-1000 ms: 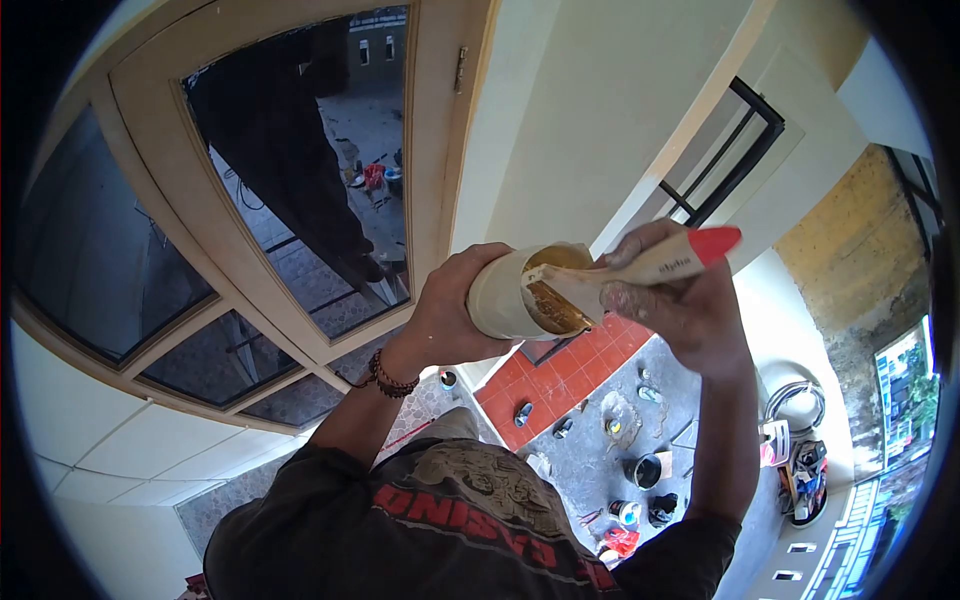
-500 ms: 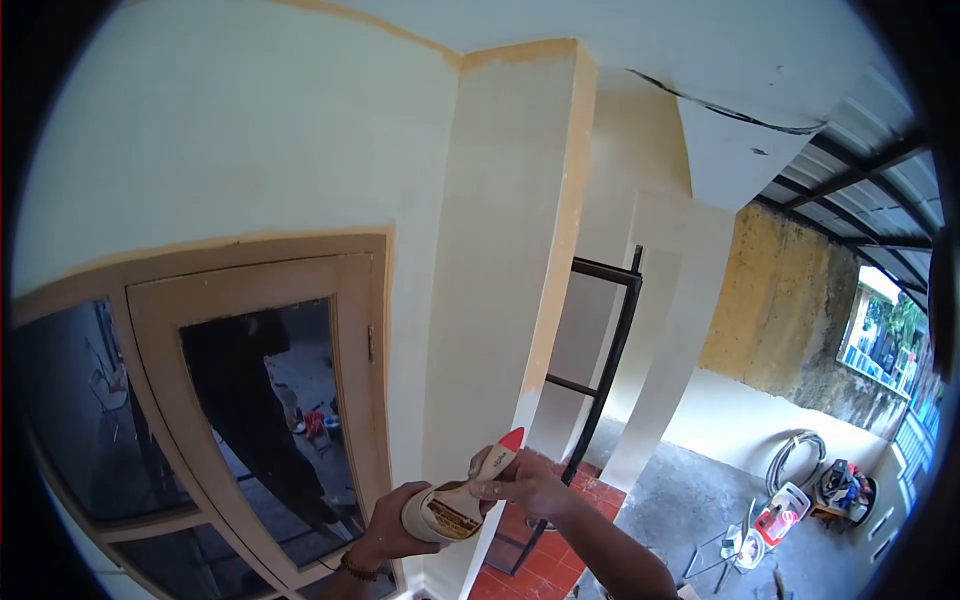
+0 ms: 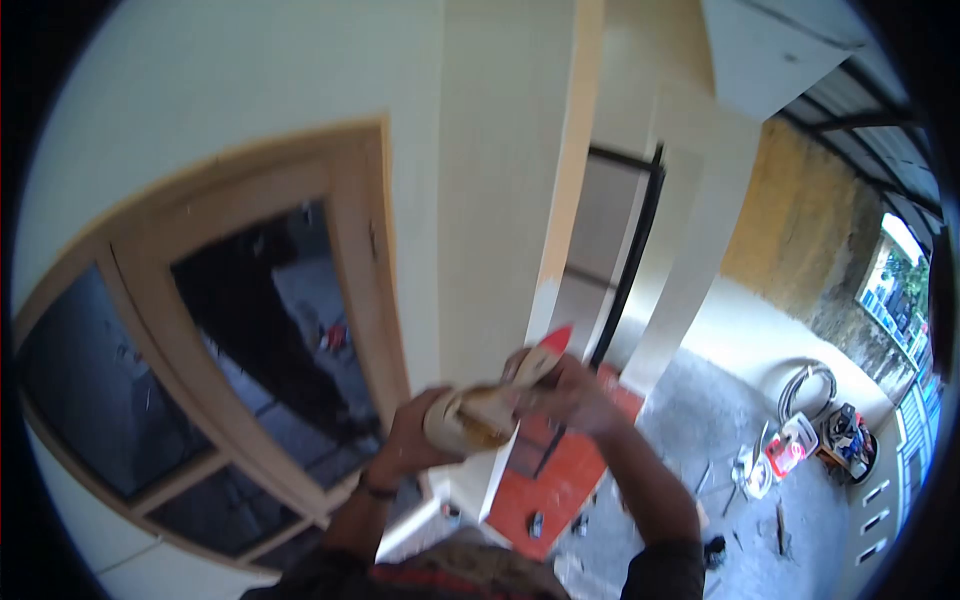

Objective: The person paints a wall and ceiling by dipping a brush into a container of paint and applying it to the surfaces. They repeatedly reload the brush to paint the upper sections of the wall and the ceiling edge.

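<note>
A small pale paint pot (image 3: 440,424) sits in my left hand (image 3: 404,438), the fingers wrapped round its side. The pot is tipped, and yellowish-brown paint shows inside its mouth. In my right hand (image 3: 572,398) is a paintbrush (image 3: 543,352) with a pale handle and a red end. Its head meets the rim of the pot; motion blur hides whether the bristles touch the paint. Both hands are close together in front of a wall corner (image 3: 560,235) that carries a peach-coloured strip.
A brown-framed glass door (image 3: 350,250) stands on the left. Behind the corner is a black metal frame (image 3: 640,260) above red floor tiles (image 3: 560,490). Far right, a coiled hose (image 3: 808,390), a red-and-white container (image 3: 792,448) and scattered tools lie on grey concrete (image 3: 690,400).
The view has tilted downward, so my lap area and more floor show. The paintbrush has swung to a flatter angle over the pot. Both hands keep their hold.
</note>
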Motion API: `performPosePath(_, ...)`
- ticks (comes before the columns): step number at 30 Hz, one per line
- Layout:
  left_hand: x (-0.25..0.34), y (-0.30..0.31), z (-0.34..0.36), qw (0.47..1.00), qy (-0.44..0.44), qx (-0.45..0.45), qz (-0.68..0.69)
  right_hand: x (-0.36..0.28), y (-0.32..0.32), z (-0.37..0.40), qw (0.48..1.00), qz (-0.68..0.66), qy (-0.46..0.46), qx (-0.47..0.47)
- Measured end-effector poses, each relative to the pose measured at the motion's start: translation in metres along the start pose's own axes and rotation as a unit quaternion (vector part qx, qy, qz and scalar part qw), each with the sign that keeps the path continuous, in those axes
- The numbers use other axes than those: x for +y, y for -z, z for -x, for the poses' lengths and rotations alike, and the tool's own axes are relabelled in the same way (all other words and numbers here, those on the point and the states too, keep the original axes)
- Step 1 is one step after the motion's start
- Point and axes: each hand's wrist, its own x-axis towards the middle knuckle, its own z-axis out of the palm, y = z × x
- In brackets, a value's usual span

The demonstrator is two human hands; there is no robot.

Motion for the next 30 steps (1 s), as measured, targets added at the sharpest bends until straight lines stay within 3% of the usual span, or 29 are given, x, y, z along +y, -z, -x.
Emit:
performPosePath(2, 0.007, -0.002, -0.003, 1.0, 0.004, 0.015, -0.027, -0.012, 0.003, 0.008, 0.998, 0.059, 0.014, 0.028)
performPosePath(5, 0.022, -0.005, -0.008, 0.999, 0.03, -0.008, 0.01, -0.009, -0.001, 0.023, 0.973, 0.19, 0.119, 0.055)
performPosePath(7, 0.028, -0.01, -0.012, 0.997, 0.043, -0.027, 0.066, -0.002, 0.005, 0.025, 0.893, 0.385, 0.231, 0.015)
performPosePath(8, 0.027, -0.012, -0.014, 0.995, 0.042, -0.037, 0.076, -0.001, 0.002, 0.028, 0.898, 0.38, 0.221, 0.014)
performPosePath(10, 0.028, -0.016, -0.014, 0.994, 0.042, -0.051, 0.088, 0.0, -0.006, 0.032, 0.827, 0.486, 0.278, 0.04)
performPosePath(11, 0.028, -0.017, -0.014, 0.992, 0.043, -0.054, 0.103, 0.001, -0.008, 0.031, 0.828, 0.485, 0.277, 0.042)
performPosePath(13, 0.03, -0.018, -0.014, 0.99, 0.048, -0.059, 0.12, 0.003, -0.012, 0.03, 0.767, 0.541, 0.341, 0.037)
performPosePath(16, 0.03, -0.021, -0.013, 0.986, 0.052, -0.044, 0.152, 0.005, -0.016, 0.03, 0.74, 0.567, 0.36, 0.043)
performPosePath(26, 0.029, -0.013, -0.012, 0.99, 0.031, -0.066, 0.118, -0.002, -0.015, 0.036, 0.739, 0.565, 0.364, 0.043)
performPosePath(28, 0.028, -0.013, -0.013, 0.993, 0.019, -0.058, 0.103, -0.007, -0.008, 0.04, 0.831, 0.471, 0.293, 0.047)
performPosePath(29, 0.028, -0.013, -0.012, 0.997, 0.018, -0.051, 0.058, -0.008, -0.002, 0.039, 0.83, 0.471, 0.294, 0.047)
performPosePath(30, 0.027, -0.014, -0.012, 0.999, 0.016, -0.046, 0.012, -0.007, 0.003, 0.039, 0.882, 0.385, 0.265, 0.066)
